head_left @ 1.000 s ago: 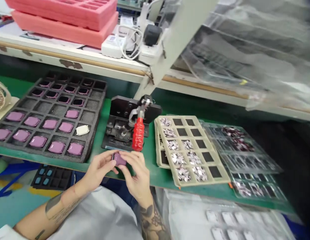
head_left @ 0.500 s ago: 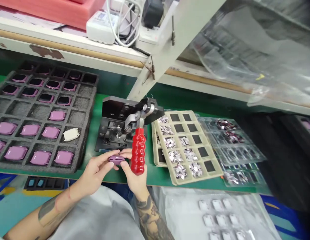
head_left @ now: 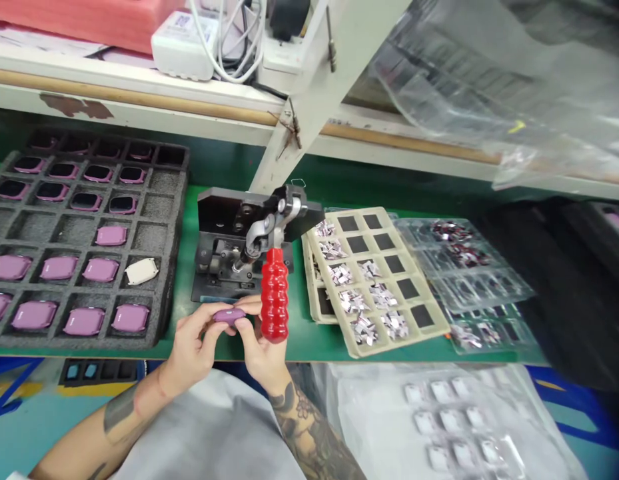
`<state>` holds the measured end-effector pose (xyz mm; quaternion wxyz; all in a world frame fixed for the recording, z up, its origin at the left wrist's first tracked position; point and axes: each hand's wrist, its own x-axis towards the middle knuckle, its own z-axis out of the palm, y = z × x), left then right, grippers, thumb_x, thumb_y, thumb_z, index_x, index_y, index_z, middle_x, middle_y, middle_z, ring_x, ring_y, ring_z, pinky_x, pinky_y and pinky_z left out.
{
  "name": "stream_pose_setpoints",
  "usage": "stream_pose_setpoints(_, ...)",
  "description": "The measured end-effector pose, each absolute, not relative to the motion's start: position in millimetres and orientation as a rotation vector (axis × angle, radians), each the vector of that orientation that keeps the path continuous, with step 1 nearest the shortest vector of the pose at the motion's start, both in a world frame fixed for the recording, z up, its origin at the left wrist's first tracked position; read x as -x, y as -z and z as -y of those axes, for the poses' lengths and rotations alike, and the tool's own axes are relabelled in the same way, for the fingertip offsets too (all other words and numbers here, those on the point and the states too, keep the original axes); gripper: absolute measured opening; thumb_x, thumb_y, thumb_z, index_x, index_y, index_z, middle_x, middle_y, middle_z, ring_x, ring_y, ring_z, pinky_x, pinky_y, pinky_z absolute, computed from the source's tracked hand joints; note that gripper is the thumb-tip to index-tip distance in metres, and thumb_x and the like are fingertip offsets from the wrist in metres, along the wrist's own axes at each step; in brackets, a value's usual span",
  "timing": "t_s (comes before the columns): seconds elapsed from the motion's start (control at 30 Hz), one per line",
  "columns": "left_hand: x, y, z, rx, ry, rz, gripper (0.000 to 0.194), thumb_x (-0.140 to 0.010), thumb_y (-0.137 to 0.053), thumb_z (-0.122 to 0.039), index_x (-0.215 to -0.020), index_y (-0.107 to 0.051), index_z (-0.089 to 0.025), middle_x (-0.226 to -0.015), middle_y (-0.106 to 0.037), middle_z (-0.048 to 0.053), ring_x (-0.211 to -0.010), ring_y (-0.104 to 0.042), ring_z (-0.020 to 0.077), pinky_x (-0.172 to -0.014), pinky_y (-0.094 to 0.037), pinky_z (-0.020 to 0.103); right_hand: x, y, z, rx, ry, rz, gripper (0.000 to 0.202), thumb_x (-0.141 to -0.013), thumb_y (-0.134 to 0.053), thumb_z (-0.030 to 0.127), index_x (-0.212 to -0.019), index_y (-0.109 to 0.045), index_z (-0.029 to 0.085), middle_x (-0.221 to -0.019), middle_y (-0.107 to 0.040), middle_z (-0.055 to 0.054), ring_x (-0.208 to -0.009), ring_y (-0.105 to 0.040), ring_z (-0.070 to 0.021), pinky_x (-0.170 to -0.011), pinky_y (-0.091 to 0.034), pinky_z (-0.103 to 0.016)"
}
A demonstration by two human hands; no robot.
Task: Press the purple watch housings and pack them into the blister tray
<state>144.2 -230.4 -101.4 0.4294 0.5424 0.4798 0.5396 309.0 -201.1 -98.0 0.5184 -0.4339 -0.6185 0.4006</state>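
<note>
Between both hands is a purple watch case (head_left: pixel 229 315), gripped at its two ends and seen edge-on. My left hand (head_left: pixel 195 339) has its thumb and fingers closed on the left end. My right hand (head_left: pixel 262 350) pinches the right end, partly behind the red handle. Just beyond the hands stands a black toggle-clamp fixture (head_left: pixel 229 257) with a ribbed red handle (head_left: pixel 274 297) pointing toward me. To the left, a grey foam tray (head_left: pixel 162 237) holds purple watch cases, several with black screens and several with purple backs up, plus one cream-coloured case (head_left: pixel 142 271).
Beige compartment trays (head_left: pixel 346 337) with small metallic pieces lie right of the fixture, overlapping. Clear plastic trays (head_left: pixel 494 287) sit farther right. A shelf edge (head_left: pixel 189 120) and slanted post (head_left: pixel 309 100) rise behind. Bagged white pieces (head_left: pixel 449 420) are below the bench's front edge.
The watch case has tilted in my fingers, so its edge shows a flatter purple side. Both hands keep hold of it near the same spot. The view has shifted slightly.
</note>
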Motion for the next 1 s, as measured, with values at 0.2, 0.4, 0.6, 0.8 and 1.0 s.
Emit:
stream_pose_setpoints(0.2, -146, 115, 228, -1.003, -1.258, -1.143, 0.033, -0.115, -0.060, -0.040, -0.128, -0.075, -0.014, -0.085, -0.083, 0.007, -0.069, -0.081, 0.0197, -0.066, -0.067, 0.028, -325, 61, 175, 1.011, -0.370, 1.709, 0.034, -0.104, -0.074, 0.031, -0.137, -0.069, 0.027, -0.126, -0.071, -0.011, -0.118, -0.073, -0.0288, -0.103, -0.063, -0.048)
stream_pose_setpoints(0.4, -153, 122, 226, -0.982, -1.199, -1.160, 0.044, -0.106, -0.073, -0.045, -0.140, -0.076, -0.017, -0.111, -0.087, 0.013, -0.093, -0.085, 0.0248, -0.090, -0.069, 0.037, -320, -3, 116, 0.522, -0.007, 1.843, 0.027, -0.108, -0.065, 0.050, -0.132, -0.070, 0.038, -0.116, -0.073, -0.008, -0.118, -0.077, -0.0362, -0.103, -0.063, -0.063)
stream_pose_setpoints(0.6, -151, 120, 228, -1.005, -1.122, -1.182, 0.046, -0.087, -0.086, -0.027, -0.130, -0.075, -0.015, -0.099, -0.084, 0.008, -0.082, -0.078, 0.0204, -0.076, -0.061, 0.030, -273, -78, 101, 0.473, -0.248, 1.407, 0.037, -0.114, -0.060, 0.046, -0.137, -0.074, 0.022, -0.119, -0.071, -0.011, -0.100, -0.076, -0.0277, -0.096, -0.060, -0.055)
stream_pose_setpoints(0.8, -147, 116, 236, -1.092, -1.233, -1.237, 0.027, -0.086, -0.080, -0.017, -0.109, -0.066, -0.018, -0.097, -0.075, 0.003, -0.088, -0.073, 0.0180, -0.079, -0.057, 0.026, -294, -11, 137, 0.628, -0.117, 1.262, 0.024, -0.107, -0.068, 0.033, -0.126, -0.081, 0.025, -0.099, -0.071, -0.008, -0.089, -0.071, -0.0267, -0.077, -0.058, -0.046)
stream_pose_setpoints(1.0, -129, 107, 252, -1.470, -1.193, -1.185, 0.037, -0.091, -0.080, -0.015, -0.127, -0.074, -0.021, -0.121, -0.078, 0.011, -0.110, -0.077, 0.0254, -0.096, -0.062, 0.035, -325, 99, 180, 1.020, -0.424, 1.937, 0.043, -0.109, -0.051, 0.010, -0.144, -0.071, 0.025, -0.128, -0.078, -0.013, -0.120, -0.075, -0.0290, -0.102, -0.064, -0.051)
